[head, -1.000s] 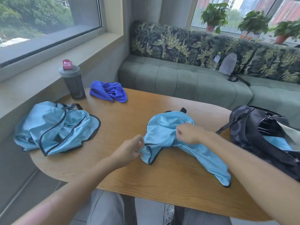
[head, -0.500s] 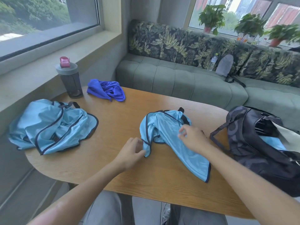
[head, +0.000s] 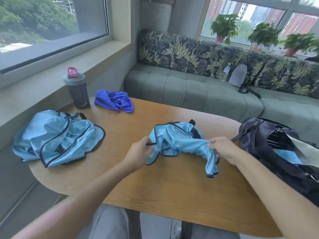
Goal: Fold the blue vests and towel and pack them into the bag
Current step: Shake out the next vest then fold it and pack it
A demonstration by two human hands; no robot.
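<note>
Both hands are on the light blue vest (head: 179,144), mid-worktop (head: 155,190), bunched between them. Left hand (head: 139,153) pinches the dark-trimmed edge at the vest's left side; right hand (head: 222,149) grips a gathered fold at its right, with a loose tail hanging down just below that hand.

Handling guess: thin, shiny fabric that is very light, limp and likely slippery. It won't hold a crease unless pressed flat. Best grip points are the bound trim and shoulder straps, since the body cloth looks likely to slide through the fingers.

Right of the right hand, near it: dark bag (head: 283,152), mouth open, some light blue already showing inside.

Well left of the left hand: a heap of more vests (head: 57,138), unfolded.

Beyond the left hand, far side: crumpled dark blue towel (head: 114,100), next to a shaker bottle (head: 76,90).
</note>
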